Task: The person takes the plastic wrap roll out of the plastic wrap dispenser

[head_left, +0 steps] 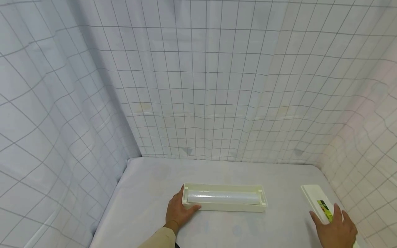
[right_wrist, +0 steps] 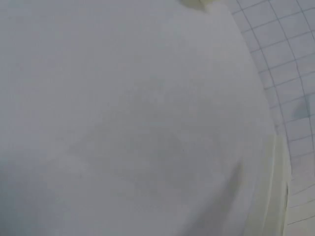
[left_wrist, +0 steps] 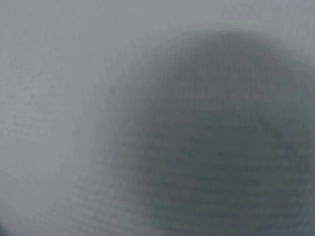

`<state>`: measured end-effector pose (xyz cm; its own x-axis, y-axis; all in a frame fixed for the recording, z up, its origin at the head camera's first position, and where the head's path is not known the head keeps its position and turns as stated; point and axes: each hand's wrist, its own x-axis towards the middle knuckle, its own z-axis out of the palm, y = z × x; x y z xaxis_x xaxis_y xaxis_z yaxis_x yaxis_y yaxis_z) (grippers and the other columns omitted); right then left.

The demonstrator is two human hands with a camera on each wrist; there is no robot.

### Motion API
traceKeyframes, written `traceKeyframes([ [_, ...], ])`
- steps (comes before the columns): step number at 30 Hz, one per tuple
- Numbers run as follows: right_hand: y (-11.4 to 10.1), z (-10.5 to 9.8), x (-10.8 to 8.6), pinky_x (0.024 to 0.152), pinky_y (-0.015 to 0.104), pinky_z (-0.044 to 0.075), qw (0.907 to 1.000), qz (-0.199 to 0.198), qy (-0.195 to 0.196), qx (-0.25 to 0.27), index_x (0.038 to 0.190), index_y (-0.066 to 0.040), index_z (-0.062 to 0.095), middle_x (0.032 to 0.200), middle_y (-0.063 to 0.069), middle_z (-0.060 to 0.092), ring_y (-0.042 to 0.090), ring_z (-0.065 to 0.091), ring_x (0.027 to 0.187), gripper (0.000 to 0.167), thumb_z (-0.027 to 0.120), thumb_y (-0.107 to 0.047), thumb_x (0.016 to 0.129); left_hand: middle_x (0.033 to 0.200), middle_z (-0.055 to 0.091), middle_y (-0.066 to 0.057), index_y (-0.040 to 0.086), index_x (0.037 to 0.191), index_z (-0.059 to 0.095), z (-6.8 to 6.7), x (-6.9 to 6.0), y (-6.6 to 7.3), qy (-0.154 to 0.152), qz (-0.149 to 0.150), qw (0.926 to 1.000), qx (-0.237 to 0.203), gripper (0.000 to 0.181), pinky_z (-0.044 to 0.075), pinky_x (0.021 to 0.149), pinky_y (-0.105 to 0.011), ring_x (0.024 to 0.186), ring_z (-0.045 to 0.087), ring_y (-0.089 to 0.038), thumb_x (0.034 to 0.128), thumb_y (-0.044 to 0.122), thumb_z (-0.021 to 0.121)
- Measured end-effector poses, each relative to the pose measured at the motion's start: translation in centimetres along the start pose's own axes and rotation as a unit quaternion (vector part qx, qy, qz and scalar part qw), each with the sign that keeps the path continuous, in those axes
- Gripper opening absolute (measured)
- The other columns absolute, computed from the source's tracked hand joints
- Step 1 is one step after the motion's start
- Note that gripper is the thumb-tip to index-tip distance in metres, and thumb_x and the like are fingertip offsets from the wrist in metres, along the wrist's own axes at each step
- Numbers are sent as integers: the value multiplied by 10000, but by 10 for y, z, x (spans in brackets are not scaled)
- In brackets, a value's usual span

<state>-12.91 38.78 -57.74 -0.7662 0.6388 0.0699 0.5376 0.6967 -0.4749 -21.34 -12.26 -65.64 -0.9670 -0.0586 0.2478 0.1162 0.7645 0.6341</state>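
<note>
A long cream plastic box [head_left: 224, 207] lies across the white-covered table, its open top facing up. Inside rests a shiny, translucent roll [head_left: 223, 197], apparently of cling film. My left hand [head_left: 180, 213] grips the box's left end, thumb along the front wall and fingers round the far side. At the right lies a long cream lid [head_left: 314, 194] with a green, yellow and black label [head_left: 325, 209]. My right hand [head_left: 336, 230] is over the lid's near part, thumb and fingers spread to either side. The right wrist view has the lid [right_wrist: 268, 191] at the lower right, apart from a blurred thumb [right_wrist: 221, 196].
White cloth with a dark grid hangs as a back wall [head_left: 204, 103], a left wall [head_left: 56, 137] and a right wall [head_left: 372, 158] round the table [head_left: 149, 186]. The lid lies close to the right wall. The left wrist view holds only a blurred grey surface and a dark shadow.
</note>
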Motion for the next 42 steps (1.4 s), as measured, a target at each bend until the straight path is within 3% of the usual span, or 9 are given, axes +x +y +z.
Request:
traceKeyframes([
  [4,-14,-7,0,1216,646,138,9993,-285,66,226,1578,-2,216,1564,385,242,545,194,1469,976,671,-553,913,1308,683,-131,114,1551,405,-1,-1,1,-13,-62,10000,-55,1103,506,1003,-525,1186,637,-334,700,695,800],
  [8,-30,-13,-3,1223,638,146,9956,-615,370,600,1565,-3,285,1563,379,282,513,219,1484,930,734,-466,895,1311,682,-124,126,1555,404,-1,-2,2,-35,-107,9999,-83,1106,504,1010,-524,1190,633,-333,693,687,808],
  [12,-49,-19,-8,1239,642,139,9919,-819,416,872,1574,-12,289,1594,351,265,486,192,1515,927,758,-437,896,1317,678,-126,125,1557,399,-1,-2,2,-29,-107,9999,-73,1108,497,1019,-520,1197,628,-331,692,682,811],
  [15,-65,-22,-13,1216,676,177,9899,-945,412,976,1588,-35,283,1614,313,257,489,186,1517,931,768,-425,896,1304,685,-125,123,1551,405,-1,-2,2,27,-59,10000,-32,1103,504,1008,-520,1185,635,-330,692,682,811],
  [19,-87,-22,-21,1142,710,271,9830,-1284,705,1110,1566,-56,350,1587,276,327,499,258,1475,922,842,-326,834,1276,697,-123,106,1536,421,0,-2,1,147,78,9999,22,1097,517,974,-524,1153,647,-328,687,679,815],
  [27,-124,4,-43,1066,712,373,9733,-1854,788,1099,1518,-51,410,1541,245,376,499,317,1425,928,905,-220,752,1289,695,-116,109,1534,428,-1,-1,0,159,66,9998,26,1089,513,986,-517,1161,646,-312,692,684,808],
  [31,-135,19,-56,1006,709,425,9625,-2270,730,1297,1487,-37,445,1517,239,402,508,344,1395,901,920,-207,741,1308,688,-112,113,1541,422,-2,-1,1,69,23,10000,9,1085,505,1007,-520,1184,639,-309,706,702,787],
  [36,-145,37,-65,988,678,460,9479,-2705,636,1557,1455,-39,491,1487,228,441,487,368,1386,865,930,-210,730,1276,701,-111,106,1527,436,-1,-1,1,185,160,9997,23,1068,515,982,-520,1159,650,-309,702,679,800],
  [42,-156,56,-70,936,658,515,9334,-3197,571,1526,1434,-58,520,1459,211,469,470,419,1340,860,947,-213,704,1264,704,-109,108,1519,444,1,-2,1,264,187,9995,14,1065,518,974,-523,1149,652,-308,695,678,804],
])
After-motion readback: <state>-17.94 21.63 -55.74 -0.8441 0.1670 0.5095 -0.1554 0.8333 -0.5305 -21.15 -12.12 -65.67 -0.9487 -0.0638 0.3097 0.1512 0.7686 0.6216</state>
